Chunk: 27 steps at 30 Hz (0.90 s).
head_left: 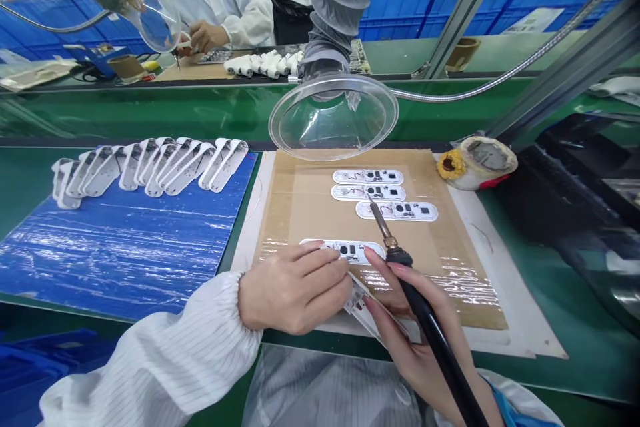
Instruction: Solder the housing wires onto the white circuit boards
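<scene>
My right hand (430, 340) is wrapped around a black soldering iron (425, 320), its metal tip pointing up and away over the mat. Between the thumb and fingers of that same hand sits a tilted white circuit board (367, 310). My left hand (300, 290) is closed at the upper left end of this board; its fingertips are partly hidden. Just beyond both hands, a long white panel with a circuit board (353, 251) lies flat, partly covered by my fingers. Farther back rest three similar panels (367, 177), and the iron's tip overlaps them in view.
Several white curved shells (175, 167) stand in a row on a blue sheet (125, 247) at left. A clear extraction hood (334, 117) hangs over the cardboard mat (310, 213). At right is a round sponge holder (483, 157). Across the bench, a co-worker's hands (207, 37) are busy.
</scene>
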Available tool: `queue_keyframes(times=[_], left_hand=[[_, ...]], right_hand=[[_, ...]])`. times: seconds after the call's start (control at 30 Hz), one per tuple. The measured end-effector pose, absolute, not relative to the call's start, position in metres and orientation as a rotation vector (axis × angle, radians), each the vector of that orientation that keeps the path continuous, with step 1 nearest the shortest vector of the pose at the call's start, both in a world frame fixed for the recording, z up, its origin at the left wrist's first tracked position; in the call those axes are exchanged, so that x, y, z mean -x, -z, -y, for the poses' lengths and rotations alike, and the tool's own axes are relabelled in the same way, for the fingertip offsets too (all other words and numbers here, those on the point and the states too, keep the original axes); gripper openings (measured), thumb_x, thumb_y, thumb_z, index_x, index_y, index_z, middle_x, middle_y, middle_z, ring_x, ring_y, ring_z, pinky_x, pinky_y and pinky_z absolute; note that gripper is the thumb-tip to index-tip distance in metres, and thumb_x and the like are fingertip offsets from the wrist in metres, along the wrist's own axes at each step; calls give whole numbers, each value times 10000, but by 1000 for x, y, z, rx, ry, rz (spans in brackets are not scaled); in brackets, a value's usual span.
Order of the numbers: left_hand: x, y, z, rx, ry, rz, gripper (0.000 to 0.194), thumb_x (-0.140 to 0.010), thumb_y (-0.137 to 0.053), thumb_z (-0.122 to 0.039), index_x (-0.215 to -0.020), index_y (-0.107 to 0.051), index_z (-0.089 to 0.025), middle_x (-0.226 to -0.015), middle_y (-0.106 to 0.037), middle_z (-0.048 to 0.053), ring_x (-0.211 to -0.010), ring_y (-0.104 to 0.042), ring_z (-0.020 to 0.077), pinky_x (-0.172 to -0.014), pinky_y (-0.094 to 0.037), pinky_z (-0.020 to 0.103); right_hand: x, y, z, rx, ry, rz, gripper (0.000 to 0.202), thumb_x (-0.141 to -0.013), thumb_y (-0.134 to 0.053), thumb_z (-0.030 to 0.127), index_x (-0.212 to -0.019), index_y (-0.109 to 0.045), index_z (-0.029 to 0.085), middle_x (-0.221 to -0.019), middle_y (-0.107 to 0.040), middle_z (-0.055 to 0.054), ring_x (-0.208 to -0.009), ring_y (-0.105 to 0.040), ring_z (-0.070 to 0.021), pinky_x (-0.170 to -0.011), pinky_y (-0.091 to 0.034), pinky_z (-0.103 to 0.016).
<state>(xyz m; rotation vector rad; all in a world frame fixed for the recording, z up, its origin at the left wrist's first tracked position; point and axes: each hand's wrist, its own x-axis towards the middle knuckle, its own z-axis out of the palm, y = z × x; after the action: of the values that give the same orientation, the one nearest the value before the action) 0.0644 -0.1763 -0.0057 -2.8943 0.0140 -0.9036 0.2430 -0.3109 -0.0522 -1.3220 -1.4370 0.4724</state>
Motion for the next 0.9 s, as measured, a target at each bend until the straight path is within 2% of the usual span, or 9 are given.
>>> queue_keyframes(times=[0.13,0.23,0.3,0.43,0.53,0.67,0.77,0.83,0.9], left_hand=[[-61,14,181,3126,1042,235,192,-932,-547,-103,-1062,-689,-92,-1046,-765,105,-977,-726,212,-922,-605,367],[-63,22,190,3234,1416,593,185,-853,-669,-73,-1013,-688,-163,-989,-764,51,-952,-720,160,-940,-584,303],[-69,27,199,3136,1697,931,190,-856,-654,-47,-994,-653,-177,-961,-735,35,-988,-700,134,-957,-566,273],[-88,35,223,2770,2063,1599,116,-953,-525,-87,-1001,-557,-186,-1142,-648,80,-1164,-625,112,-977,-533,222],[-100,39,235,2550,2331,1859,51,-943,-582,-154,-948,-596,-202,-1161,-658,50,-1166,-625,117,-1005,-515,226],[-103,41,232,2376,2559,1692,74,-917,-614,-128,-918,-652,-191,-1042,-688,28,-1093,-658,142,-1029,-519,293],[-91,38,220,2352,2601,1541,93,-905,-623,-107,-901,-672,-185,-983,-696,20,-1011,-678,137,-990,-546,303],[-76,33,211,2439,2558,1467,107,-888,-639,-93,-891,-689,-187,-965,-704,20,-983,-686,142,-966,-564,311],[-57,25,201,2692,2388,1383,161,-872,-642,-54,-913,-706,-196,-970,-711,22,-988,-689,152,-963,-576,328]], right_hand=[[-242,55,312,1327,-528,1362,631,-880,-662,72,-1423,-431,295,-1437,-561,-21,-1101,-688,-114,-857,-599,-105],[-242,55,314,1308,-614,1331,633,-888,-648,61,-1423,-412,306,-1464,-535,-43,-1082,-700,-137,-849,-616,-147],[-243,54,315,1294,-660,1318,610,-897,-630,53,-1411,-411,299,-1474,-524,-66,-1056,-712,-146,-852,-618,-170],[-239,56,315,1273,-650,1304,597,-895,-617,35,-1397,-416,288,-1447,-550,-83,-1010,-727,-148,-857,-619,-194],[-231,59,314,1248,-629,1313,626,-886,-616,15,-1407,-407,292,-1453,-545,-77,-999,-728,-146,-861,-621,-206],[-222,58,319,1220,-618,1388,681,-869,-644,22,-1429,-381,307,-1465,-537,-47,-1050,-710,-136,-940,-595,-204],[-231,51,321,1214,-768,1350,682,-893,-672,141,-1463,-340,315,-1496,-497,-69,-994,-724,-151,-853,-643,-236],[-245,47,315,1281,-732,1343,694,-891,-688,187,-1472,-331,311,-1489,-498,-85,-1025,-716,-184,-850,-656,-289],[-262,47,305,1415,-527,1435,716,-855,-731,188,-1457,-361,305,-1453,-533,-78,-1123,-680,-216,-977,-610,-363]])
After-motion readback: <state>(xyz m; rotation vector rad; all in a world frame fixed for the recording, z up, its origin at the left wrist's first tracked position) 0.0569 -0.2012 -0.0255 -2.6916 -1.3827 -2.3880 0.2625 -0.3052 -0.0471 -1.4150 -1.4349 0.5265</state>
